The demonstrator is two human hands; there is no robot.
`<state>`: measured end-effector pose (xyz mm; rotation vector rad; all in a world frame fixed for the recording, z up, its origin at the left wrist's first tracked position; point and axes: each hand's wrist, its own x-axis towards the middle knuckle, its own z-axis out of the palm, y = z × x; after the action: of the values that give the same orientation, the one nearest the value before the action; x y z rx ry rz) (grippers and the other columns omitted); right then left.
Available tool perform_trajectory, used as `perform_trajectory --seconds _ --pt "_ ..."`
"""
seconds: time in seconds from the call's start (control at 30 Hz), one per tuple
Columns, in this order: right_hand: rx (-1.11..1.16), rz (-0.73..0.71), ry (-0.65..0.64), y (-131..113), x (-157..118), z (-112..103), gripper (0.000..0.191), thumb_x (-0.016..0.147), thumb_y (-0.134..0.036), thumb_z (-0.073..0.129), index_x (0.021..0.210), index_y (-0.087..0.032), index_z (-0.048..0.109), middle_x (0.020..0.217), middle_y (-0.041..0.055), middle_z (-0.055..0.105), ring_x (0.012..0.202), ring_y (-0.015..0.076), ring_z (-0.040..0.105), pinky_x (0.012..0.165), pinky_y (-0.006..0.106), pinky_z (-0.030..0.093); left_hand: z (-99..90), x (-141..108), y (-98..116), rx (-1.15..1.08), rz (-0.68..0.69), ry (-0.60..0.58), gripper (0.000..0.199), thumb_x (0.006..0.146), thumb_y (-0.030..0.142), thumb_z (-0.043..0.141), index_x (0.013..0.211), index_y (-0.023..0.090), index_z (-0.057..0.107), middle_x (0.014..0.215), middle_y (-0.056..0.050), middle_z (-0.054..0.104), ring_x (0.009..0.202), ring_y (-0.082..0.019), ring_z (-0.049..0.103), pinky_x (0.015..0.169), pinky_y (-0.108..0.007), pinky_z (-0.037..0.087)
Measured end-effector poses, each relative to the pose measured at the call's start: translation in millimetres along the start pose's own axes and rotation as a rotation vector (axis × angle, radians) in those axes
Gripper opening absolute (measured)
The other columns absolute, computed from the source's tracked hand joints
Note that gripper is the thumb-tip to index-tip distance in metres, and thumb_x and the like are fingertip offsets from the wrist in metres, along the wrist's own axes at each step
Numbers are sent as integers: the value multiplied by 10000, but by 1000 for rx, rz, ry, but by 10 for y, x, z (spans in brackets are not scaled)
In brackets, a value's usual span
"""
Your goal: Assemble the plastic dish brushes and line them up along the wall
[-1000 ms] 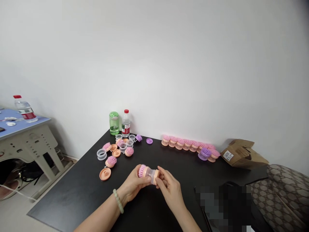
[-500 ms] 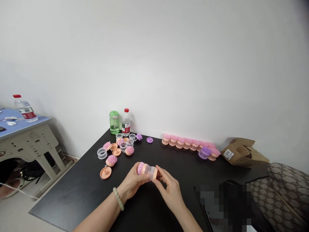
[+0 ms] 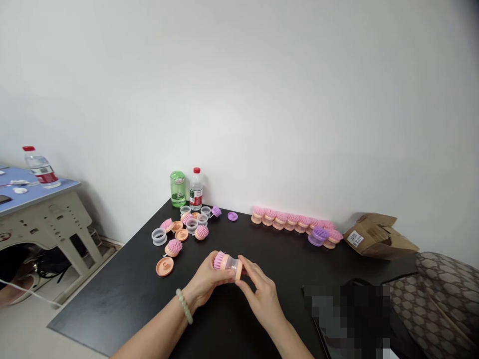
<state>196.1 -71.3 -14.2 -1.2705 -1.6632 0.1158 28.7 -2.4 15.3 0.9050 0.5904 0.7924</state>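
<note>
Above the near part of the black table, my left hand (image 3: 205, 283) is wrapped round a scrub brush (image 3: 232, 263) lying sideways. Its pink bristles point left, and a clear ring joins them to a peach cap at the right end. Thumb and fingers of my right hand (image 3: 264, 295) grip that peach cap; part of the cap is hidden by them. To the left lie loose parts: pink bristle heads (image 3: 173, 248), clear rings (image 3: 159, 237) and peach caps (image 3: 164, 267). A purple bristle head (image 3: 216, 212) and a purple cap (image 3: 232, 216) lie farther back.
Along the wall stands a row of pink brushes (image 3: 280, 220), with a purple brush (image 3: 318, 236) in front. At the right are a torn cardboard box (image 3: 377, 237) and a patterned bag (image 3: 445, 289). A green bottle (image 3: 177, 189) and a water bottle (image 3: 196, 189) stand at the back left.
The fingers of my right hand have shifted slightly left over the peach cap. My left hand keeps its hold on the brush, nearly in the same place.
</note>
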Motion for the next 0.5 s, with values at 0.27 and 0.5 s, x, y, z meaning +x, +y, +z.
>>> perform_trajectory --seconds 0.27,0.5 --pt "337 746 -197 -68 75 43 751 901 -762 249 665 -162 635 504 55 623 365 162 580 362 261 481 33 -19 -64 213 163 -80 572 521 252 931 923 187 530 757 42 599 665 -107 515 602 -211 388" --pt "308 346 -28 -33 71 -4 560 848 -496 634 1324 -211 555 1281 145 652 936 238 720 743 340 619 -6 31 -68 123 158 34 567 502 258 931 894 189 527 792 29 611 734 -130 545 676 -229 418"
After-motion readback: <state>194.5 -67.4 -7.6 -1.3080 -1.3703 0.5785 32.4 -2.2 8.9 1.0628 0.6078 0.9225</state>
